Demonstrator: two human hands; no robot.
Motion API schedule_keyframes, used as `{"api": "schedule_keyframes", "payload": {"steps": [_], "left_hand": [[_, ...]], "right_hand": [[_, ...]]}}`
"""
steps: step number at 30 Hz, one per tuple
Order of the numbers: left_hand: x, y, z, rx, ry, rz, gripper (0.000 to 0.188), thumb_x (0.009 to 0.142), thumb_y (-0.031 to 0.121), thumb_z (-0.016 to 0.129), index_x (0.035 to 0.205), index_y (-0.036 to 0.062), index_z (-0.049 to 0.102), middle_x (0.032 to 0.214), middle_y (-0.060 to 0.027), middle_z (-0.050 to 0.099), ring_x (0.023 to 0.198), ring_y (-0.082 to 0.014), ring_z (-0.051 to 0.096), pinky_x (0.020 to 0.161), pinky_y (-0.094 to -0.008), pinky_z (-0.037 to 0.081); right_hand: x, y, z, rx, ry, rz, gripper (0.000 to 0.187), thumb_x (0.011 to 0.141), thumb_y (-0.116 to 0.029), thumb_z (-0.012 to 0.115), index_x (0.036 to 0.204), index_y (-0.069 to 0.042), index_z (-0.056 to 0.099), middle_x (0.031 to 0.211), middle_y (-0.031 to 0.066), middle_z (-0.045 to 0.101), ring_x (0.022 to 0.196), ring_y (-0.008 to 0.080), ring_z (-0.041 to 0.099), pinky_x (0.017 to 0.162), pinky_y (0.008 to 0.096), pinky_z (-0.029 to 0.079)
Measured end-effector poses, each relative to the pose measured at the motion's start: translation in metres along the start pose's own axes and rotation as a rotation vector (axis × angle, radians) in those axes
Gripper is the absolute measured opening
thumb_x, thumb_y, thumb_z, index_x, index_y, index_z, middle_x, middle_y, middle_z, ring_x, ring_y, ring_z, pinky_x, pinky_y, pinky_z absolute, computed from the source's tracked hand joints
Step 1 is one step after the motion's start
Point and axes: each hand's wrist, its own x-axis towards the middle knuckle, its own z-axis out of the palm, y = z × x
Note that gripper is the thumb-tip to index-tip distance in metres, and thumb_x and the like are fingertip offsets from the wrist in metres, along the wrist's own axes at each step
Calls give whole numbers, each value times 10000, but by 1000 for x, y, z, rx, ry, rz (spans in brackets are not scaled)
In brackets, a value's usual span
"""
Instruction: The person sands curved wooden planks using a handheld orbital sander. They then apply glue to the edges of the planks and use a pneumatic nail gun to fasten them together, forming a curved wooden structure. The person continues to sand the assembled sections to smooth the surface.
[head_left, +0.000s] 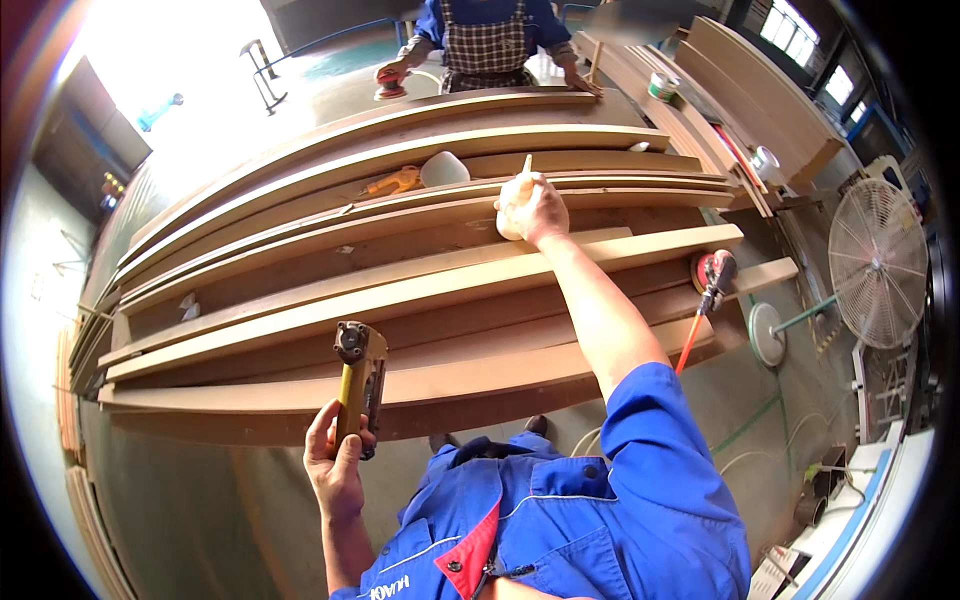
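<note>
Here, my left hand (338,458) grips a yellow-and-black tool (347,386) close to me, while my right hand (543,212), farther out, clasps a pale bottle (511,211) over wooden strips (430,305) running left to right.

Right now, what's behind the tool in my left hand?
A long wooden board shows on either side of the tool; the stretch directly behind it is covered.

White light (180,45) pours in ahead on your left, past a pale wall (38,260). Windows (790,33) glow far right. Beside you, a round fan (878,263) stands over grey-green floor (200,505).
</note>
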Motion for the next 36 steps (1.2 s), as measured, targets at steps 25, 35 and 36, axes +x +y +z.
{"api": "schedule_keyframes", "payload": {"steps": [25, 35, 36], "left_hand": [[43, -5, 32, 300, -238, -89, 495, 976, 58, 757, 1453, 146, 657, 1185, -25, 705, 1005, -80, 633, 873, -257, 533], [64, -28, 51, 550, -120, 302, 526, 906, 22, 758, 1413, 109, 647, 1239, -144, 717, 1139, -261, 697, 981, -377, 551], [65, -39, 68, 601, -118, 455, 522, 896, 14, 756, 1400, 96, 649, 1244, -163, 716, 1152, -297, 704, 991, -397, 554]], "right_hand": [[20, 29, 28, 167, -14, -169, 803, 742, -319, 956, 1396, -101, 543, 1341, 175, 659, 1276, 373, 625, 1097, 458, 518], [-76, 127, -141, -441, 287, -104, 707, 796, -249, 868, 1411, -47, 583, 1394, 193, 635, 1332, 377, 565, 1146, 500, 454], [-95, 146, -175, -558, 361, -36, 691, 799, -230, 858, 1406, -47, 583, 1390, 195, 632, 1319, 372, 574, 1134, 514, 463]]}}
